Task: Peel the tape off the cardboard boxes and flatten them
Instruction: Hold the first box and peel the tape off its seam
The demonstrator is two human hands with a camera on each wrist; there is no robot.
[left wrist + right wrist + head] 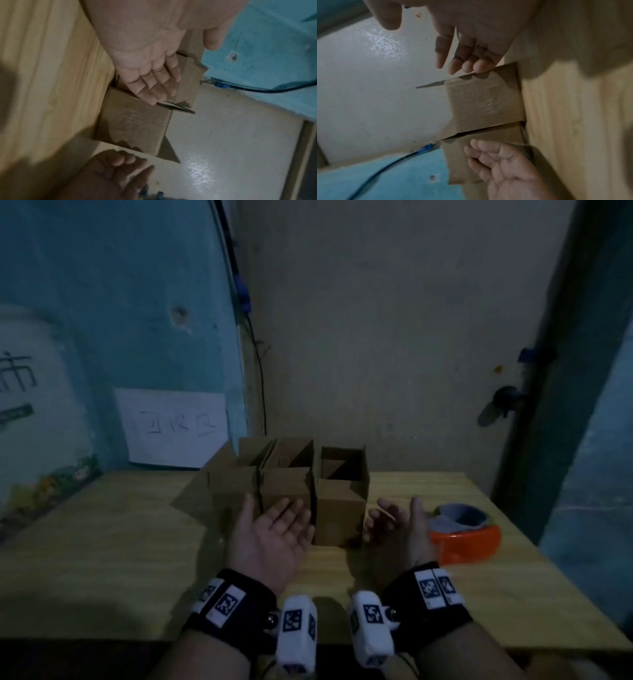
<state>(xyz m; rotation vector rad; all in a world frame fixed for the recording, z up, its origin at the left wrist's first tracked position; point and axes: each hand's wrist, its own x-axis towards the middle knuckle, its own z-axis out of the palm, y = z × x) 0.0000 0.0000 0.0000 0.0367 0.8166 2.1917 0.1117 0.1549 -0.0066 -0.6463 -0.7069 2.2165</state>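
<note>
Before open boxes [301, 484], empty hands [274, 534].

Both forearms are bare, with no sleeves. Each wrist wears a black strap [239, 602] carrying white square tags printed with black-and-blue coded patterns. A white boxy camera [296, 633] with the same tags hangs off each strap [433, 594].

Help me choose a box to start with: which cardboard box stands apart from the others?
The rightmost cardboard box, beside the right hand; a gap separates it from the two boxes pressed together on the left.
</note>
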